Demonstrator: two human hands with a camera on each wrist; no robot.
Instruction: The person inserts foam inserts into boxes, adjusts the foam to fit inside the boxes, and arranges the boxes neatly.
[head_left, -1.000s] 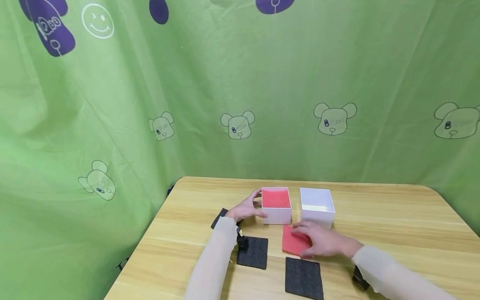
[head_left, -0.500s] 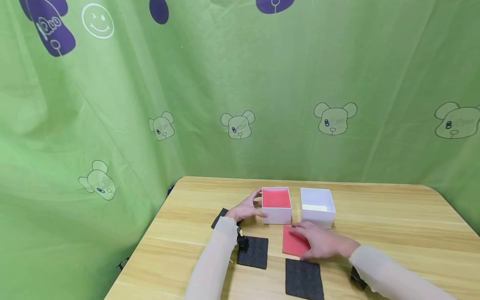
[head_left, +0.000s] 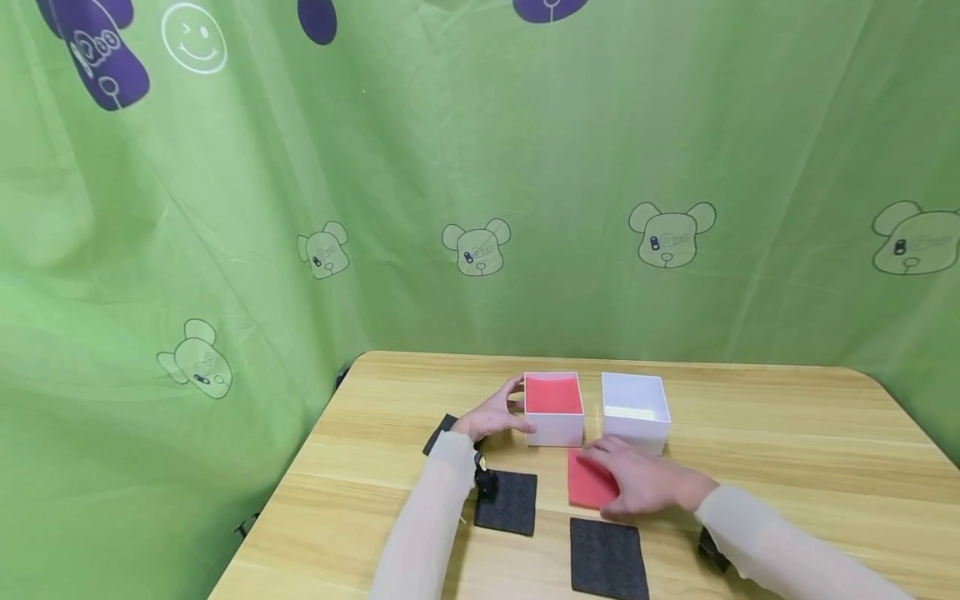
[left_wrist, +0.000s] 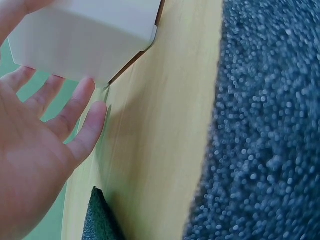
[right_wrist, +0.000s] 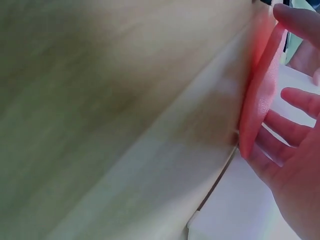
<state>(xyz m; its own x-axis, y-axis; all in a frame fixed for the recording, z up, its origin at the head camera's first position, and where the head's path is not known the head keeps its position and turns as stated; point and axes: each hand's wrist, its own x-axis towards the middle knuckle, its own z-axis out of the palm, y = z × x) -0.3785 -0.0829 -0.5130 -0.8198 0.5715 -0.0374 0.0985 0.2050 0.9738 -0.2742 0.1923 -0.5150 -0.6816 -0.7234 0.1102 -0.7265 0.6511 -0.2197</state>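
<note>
My left hand (head_left: pixel 491 418) spans the left side of a white square box (head_left: pixel 555 430), thumb on its front face and fingers round the back corner. In the left wrist view the fingertips lie along the wall of this box (left_wrist: pixel 75 47). A red foam sheet (head_left: pixel 552 394) fills the inside of that box near the top. My right hand (head_left: pixel 643 479) holds a second red foam sheet (head_left: pixel 589 480) by opposite edges, thumb at the near one and fingers at the far one. The right wrist view shows this sheet (right_wrist: pixel 262 95) slightly bowed, low over the table.
A second white box (head_left: pixel 637 429), with no sheet showing inside, stands right of the first. Black foam squares lie on the wooden table (head_left: pixel 787 450): one below the left wrist (head_left: pixel 507 504), one at the front (head_left: pixel 609 557), one partly behind the left hand (head_left: pixel 437 433). A green curtain hangs behind.
My right hand has shifted slightly left, its thumb drawing in to the near edge of the red foam sheet. The left hand and both boxes have stayed in place.
</note>
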